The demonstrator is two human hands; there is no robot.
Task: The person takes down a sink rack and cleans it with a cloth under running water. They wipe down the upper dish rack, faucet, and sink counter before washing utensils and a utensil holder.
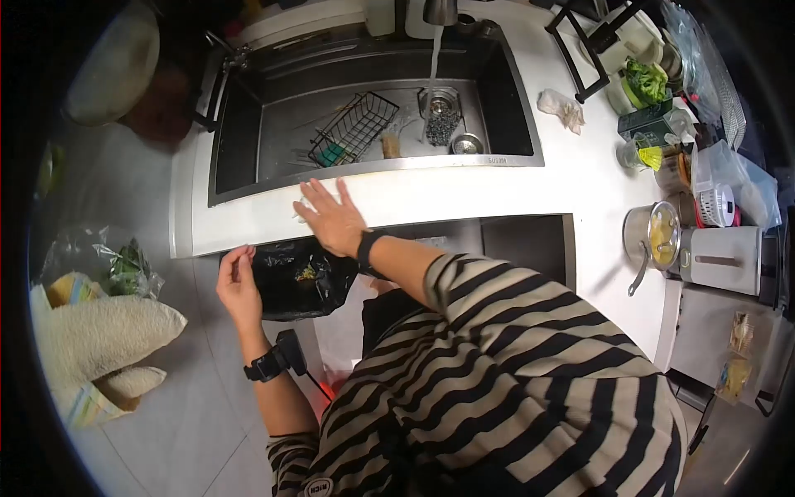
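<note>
My right hand [331,219] lies with its fingers spread on the white counter edge [414,195] in front of the sink [290,124]. Beside the black bag [290,286], my left hand [240,286] has its fingers pressed together near the bag's upper left corner; whatever they pinch is too small to tell. The bag hangs open below the counter, with small yellowish scraps [306,272] inside. Water [436,62] runs from the faucet [440,12] into the sink. A black wire rack [360,124] sits in the sink, near a metal strainer [467,145].
At the right of the counter are a crumpled tissue [561,110], a pot [650,236] with yellow contents, green vegetables [646,81] and a white appliance [725,261]. An open drawer or cabinet [530,248] lies below the counter. Cloth [108,335] is at left.
</note>
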